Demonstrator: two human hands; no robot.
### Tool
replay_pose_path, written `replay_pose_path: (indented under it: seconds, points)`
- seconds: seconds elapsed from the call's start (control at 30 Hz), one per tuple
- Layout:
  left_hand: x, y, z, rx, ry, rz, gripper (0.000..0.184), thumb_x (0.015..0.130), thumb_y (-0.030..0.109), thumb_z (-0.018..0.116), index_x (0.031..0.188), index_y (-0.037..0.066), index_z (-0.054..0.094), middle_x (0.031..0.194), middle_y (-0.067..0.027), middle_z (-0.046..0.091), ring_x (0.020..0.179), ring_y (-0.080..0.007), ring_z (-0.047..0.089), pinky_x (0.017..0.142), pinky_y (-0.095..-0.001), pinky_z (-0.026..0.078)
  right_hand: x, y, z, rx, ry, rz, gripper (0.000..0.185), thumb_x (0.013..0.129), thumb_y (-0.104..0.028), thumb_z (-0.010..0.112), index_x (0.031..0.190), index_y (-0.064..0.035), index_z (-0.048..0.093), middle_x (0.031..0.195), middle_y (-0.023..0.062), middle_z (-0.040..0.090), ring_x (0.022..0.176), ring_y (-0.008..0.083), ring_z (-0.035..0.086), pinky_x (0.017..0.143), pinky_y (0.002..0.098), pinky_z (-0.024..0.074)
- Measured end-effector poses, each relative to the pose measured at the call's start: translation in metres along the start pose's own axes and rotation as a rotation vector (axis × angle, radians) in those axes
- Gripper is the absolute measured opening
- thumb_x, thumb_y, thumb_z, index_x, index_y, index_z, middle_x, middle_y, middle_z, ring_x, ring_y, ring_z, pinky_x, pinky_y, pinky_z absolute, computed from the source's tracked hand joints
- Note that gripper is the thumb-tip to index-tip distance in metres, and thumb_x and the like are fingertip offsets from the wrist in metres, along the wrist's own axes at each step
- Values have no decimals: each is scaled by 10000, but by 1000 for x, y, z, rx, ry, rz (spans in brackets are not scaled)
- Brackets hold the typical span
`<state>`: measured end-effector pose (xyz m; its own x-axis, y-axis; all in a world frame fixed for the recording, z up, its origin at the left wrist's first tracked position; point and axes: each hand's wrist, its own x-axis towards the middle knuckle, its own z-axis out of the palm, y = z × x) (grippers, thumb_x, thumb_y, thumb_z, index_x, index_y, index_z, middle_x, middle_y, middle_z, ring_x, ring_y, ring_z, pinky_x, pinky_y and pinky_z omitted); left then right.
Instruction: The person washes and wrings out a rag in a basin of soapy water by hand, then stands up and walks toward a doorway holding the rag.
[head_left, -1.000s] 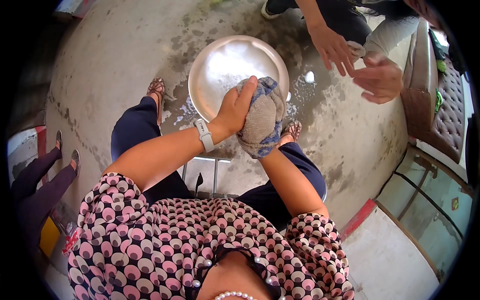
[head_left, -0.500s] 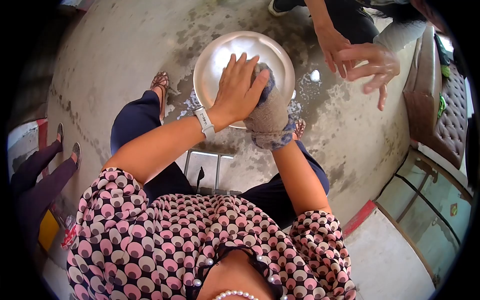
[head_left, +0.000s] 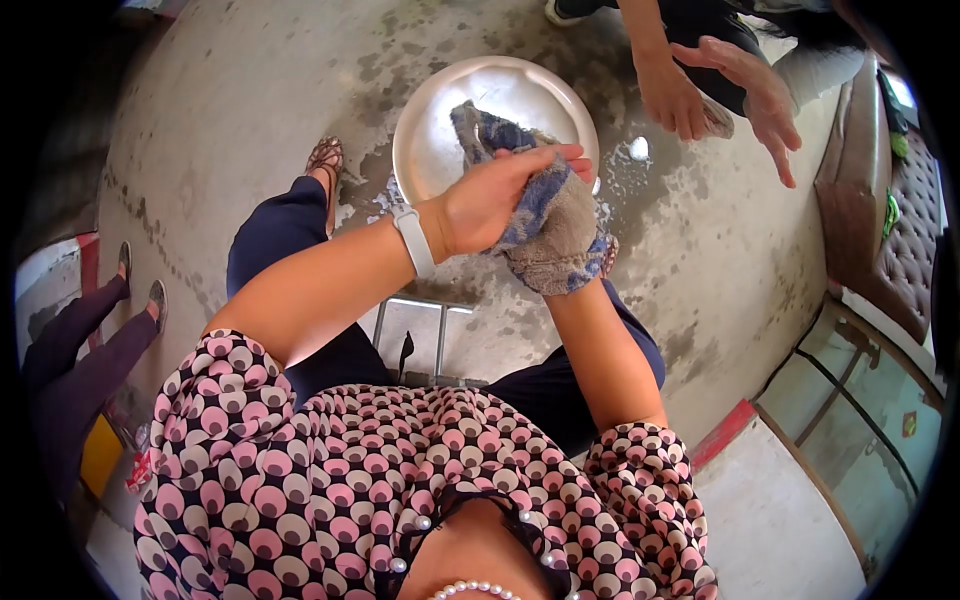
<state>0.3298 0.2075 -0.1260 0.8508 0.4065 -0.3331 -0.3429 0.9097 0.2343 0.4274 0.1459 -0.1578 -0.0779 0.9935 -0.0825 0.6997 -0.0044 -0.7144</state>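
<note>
A grey-and-blue patterned cloth (head_left: 562,225) covers my right hand, whose fingers are hidden inside it; only the bare forearm (head_left: 600,345) shows below. Wearing a pale wristband, my left hand (head_left: 490,203) presses against the cloth's left side, its fingers wrapped over the fabric and pointing right. A loose blue-edged end of the cloth sticks up beyond my left hand. Both hands are over the near part of a round metal basin (head_left: 415,130), which stands on the floor between my feet.
At the upper right, another person's two hands (head_left: 670,95) are near a greyish cloth (head_left: 717,120). White foam (head_left: 638,148) lies on the wet concrete floor (head_left: 740,240). A tufted brown sofa (head_left: 905,220) stands at the right, and someone's legs (head_left: 75,365) show at the left.
My left hand has turned from lying spread on the cloth to wrapping over it. The cloth has loosened, with one end now sticking up. The other person's hands have moved apart.
</note>
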Motion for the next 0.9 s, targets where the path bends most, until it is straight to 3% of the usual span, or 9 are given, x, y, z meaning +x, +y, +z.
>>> replay_pose_path:
  seconds: [0.1, 0.17, 0.3, 0.37, 0.5, 0.6, 0.7, 0.8, 0.9]
  points:
    - [-1, -8, 2, 95, 75, -5, 420, 938, 187, 377, 1307, -8, 326, 1287, -139, 446, 1195, -215, 431, 1013, -332, 340, 4, 4, 0, 7, -5, 14, 252, 767, -174, 547, 988, -52, 545, 966, 131, 557, 911, 313, 524, 795, 415, 421]
    - [-2, -15, 4, 442, 109, 138, 466, 892, 135, 468, 1295, -6, 281, 1203, -100, 483, 1065, -184, 492, 947, -292, 371, 7, 6, 0, 10, -15, 28, 249, 770, -181, 542, 986, -56, 545, 962, 127, 557, 910, 310, 523, 793, 416, 419]
    - [-4, -27, 1, 811, 168, 329, 510, 890, 158, 464, 1304, -29, 232, 1161, -103, 501, 1075, -175, 460, 938, -305, 360, 1, 3, 5, -52, -7, 25, 243, 775, -193, 533, 981, -65, 545, 953, 120, 556, 907, 305, 519, 790, 416, 415]
    - [-9, -28, 7, 1058, 254, 378, 454, 896, 169, 444, 1281, -20, 296, 1131, -160, 522, 1093, -247, 465, 934, -330, 362, -2, 1, 7, -81, -4, 24, 240, 778, -199, 529, 979, -69, 546, 949, 116, 555, 906, 302, 518, 788, 417, 413]
    - [-11, -29, 4, 1455, 177, 408, 367, 918, 168, 422, 1256, 31, 382, 1179, -195, 489, 1066, -268, 492, 951, -299, 328, -2, 3, 8, -89, -20, 31, 235, 783, -212, 520, 974, -78, 546, 941, 109, 554, 904, 297, 514, 785, 417, 409]
    - [-16, -27, 7, 1638, 258, 391, 343, 905, 163, 432, 1227, 42, 433, 1172, -221, 479, 1098, -340, 468, 965, -339, 328, 3, 8, 6, -46, -61, 50, 231, 787, -221, 513, 971, -84, 546, 935, 103, 554, 902, 293, 512, 783, 418, 406]
    - [-14, -17, -6, 1720, 234, 587, 343, 883, 140, 448, 1212, 42, 446, 1207, -209, 466, 1150, -375, 424, 967, -427, 331, 10, 18, -1, 6, -169, 92, 229, 791, -231, 506, 968, -91, 547, 929, 98, 553, 900, 289, 510, 780, 419, 403]
    - [-10, -2, -16, 2329, 325, 857, 315, 793, 133, 522, 1092, 34, 525, 1195, -203, 484, 1161, -344, 437, 930, -492, 349, 5, 25, -3, -144, -251, 86, 226, 795, -240, 499, 964, -97, 547, 923, 92, 552, 898, 285, 507, 778, 419, 400]
    - [-12, -7, -19, 2509, 184, 638, 259, 775, 137, 514, 997, 10, 560, 1084, -170, 561, 1114, -327, 484, 916, -465, 365, -11, 22, 8, -421, -240, 16, 224, 799, -250, 493, 961, -104, 548, 917, 87, 552, 896, 281, 505, 775, 420, 397]
